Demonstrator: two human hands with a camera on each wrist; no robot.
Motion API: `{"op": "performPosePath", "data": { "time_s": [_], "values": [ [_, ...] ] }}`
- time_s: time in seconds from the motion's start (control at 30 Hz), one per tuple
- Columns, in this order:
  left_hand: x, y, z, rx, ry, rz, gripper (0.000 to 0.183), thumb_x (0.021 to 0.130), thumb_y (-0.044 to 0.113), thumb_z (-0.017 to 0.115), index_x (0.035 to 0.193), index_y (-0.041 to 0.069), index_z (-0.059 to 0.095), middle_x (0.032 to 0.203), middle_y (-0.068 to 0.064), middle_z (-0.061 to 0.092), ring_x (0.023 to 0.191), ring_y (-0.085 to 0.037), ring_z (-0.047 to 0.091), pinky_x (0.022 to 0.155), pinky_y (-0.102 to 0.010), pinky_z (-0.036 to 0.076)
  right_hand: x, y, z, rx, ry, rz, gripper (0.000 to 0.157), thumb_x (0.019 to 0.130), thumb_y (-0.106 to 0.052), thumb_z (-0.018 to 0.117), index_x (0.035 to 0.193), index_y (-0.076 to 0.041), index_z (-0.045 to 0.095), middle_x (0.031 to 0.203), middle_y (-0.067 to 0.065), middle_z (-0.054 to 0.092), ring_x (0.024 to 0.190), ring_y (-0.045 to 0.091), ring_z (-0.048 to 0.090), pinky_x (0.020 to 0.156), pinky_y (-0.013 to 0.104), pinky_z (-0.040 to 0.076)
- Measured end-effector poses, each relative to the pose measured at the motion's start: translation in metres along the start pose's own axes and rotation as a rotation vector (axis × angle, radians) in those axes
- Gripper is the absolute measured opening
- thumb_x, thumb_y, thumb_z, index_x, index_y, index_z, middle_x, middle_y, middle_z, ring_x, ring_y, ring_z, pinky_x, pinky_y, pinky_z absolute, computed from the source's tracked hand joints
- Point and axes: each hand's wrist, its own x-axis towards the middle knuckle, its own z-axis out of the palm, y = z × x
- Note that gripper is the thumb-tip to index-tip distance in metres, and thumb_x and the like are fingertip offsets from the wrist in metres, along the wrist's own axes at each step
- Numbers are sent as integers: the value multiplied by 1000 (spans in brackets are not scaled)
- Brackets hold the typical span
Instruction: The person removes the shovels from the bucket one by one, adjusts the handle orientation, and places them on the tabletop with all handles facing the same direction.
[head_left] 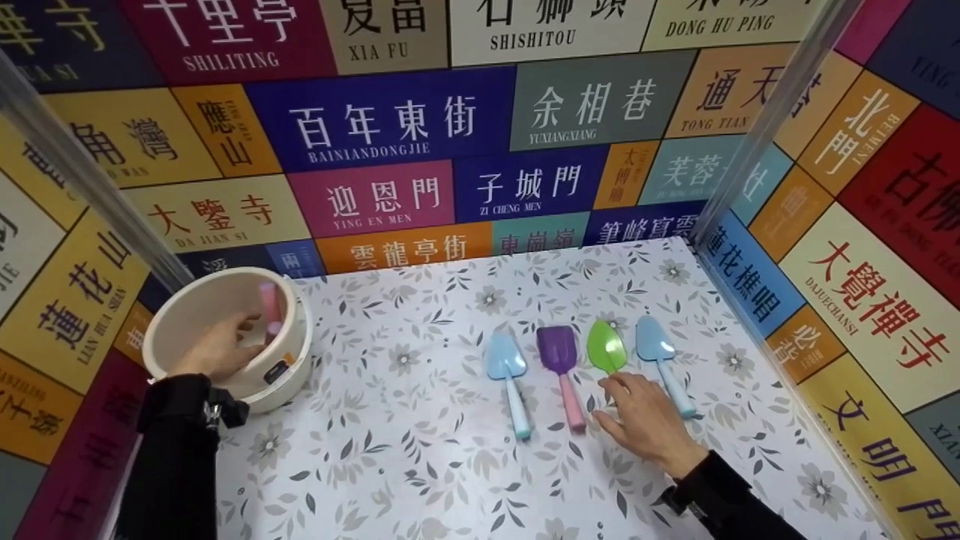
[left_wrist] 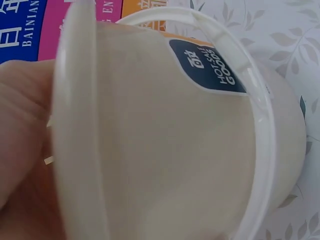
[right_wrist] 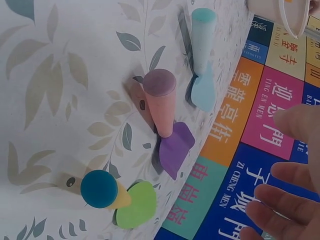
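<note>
My left hand point(head_left: 214, 349) reaches into a cream bucket point(head_left: 169, 319) with its fingers spread, beside a pink-and-purple shovel point(head_left: 269, 304) that leans against the inner wall. In the left wrist view the bucket's side point(left_wrist: 165, 130) hides most of that hand. My right hand point(head_left: 646, 418) hovers over the handle of a green toy shovel point(head_left: 604, 346), its fingers loosely extended and holding nothing. The right wrist view shows this shovel's yellow handle point(right_wrist: 121, 198) with a teal end, apart from the fingers. To its left lies a purple shovel point(head_left: 556, 346) with a pink handle.
Light blue shovels lie at both ends of the row, one left point(head_left: 506, 357) and one right point(head_left: 655, 341). A flower-patterned sheet covers the table point(head_left: 390, 450). Panels with printed place names point(head_left: 390, 127) rise at the back and sides, with clear corner posts point(head_left: 757, 127).
</note>
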Motion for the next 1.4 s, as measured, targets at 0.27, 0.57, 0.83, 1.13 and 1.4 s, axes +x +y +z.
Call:
{"op": "performPosePath", "data": {
  "time_s": [0.27, 0.57, 0.83, 1.13, 1.4],
  "values": [
    [14, 0, 4, -13, -2, 52, 57, 102, 22, 66, 146, -11, 50, 141, -37, 59, 126, -57, 58, 109, -69, 46, -1, -1, 2, 10, 1, 3, 42, 83, -20, 87, 115, 0, 69, 114, 22, 71, 104, 41, 70, 91, 55, 60],
    [24, 3, 6, -1, 5, 79, 36, 100, 17, 65, 125, -9, 65, 116, -32, 72, 108, -48, 70, 98, -62, 55, -2, 0, 3, 6, 19, -13, 41, 83, -19, 87, 113, 0, 68, 112, 21, 71, 101, 39, 70, 88, 53, 60],
    [24, 3, 7, 15, -7, 70, 31, 107, 22, 57, 116, -6, 69, 99, -23, 74, 94, -37, 69, 89, -55, 55, 0, 1, 2, 13, 8, -9, 40, 83, -19, 87, 113, 1, 68, 111, 21, 71, 101, 40, 70, 88, 54, 60],
    [20, -4, 4, 39, 0, 117, 22, 100, 16, 67, 109, -3, 72, 91, -17, 74, 84, -27, 67, 80, -46, 55, 3, 1, 0, 13, 3, -16, 42, 84, -21, 87, 115, 1, 68, 111, 21, 72, 100, 39, 70, 87, 55, 60],
    [6, -11, 2, 12, 44, 87, 37, 98, 17, 74, 121, -11, 65, 107, -28, 71, 100, -42, 67, 94, -57, 53, 2, 1, -1, -33, 25, -31, 39, 84, -22, 85, 112, -1, 69, 108, 17, 72, 96, 35, 71, 81, 49, 61]
  ]
}}
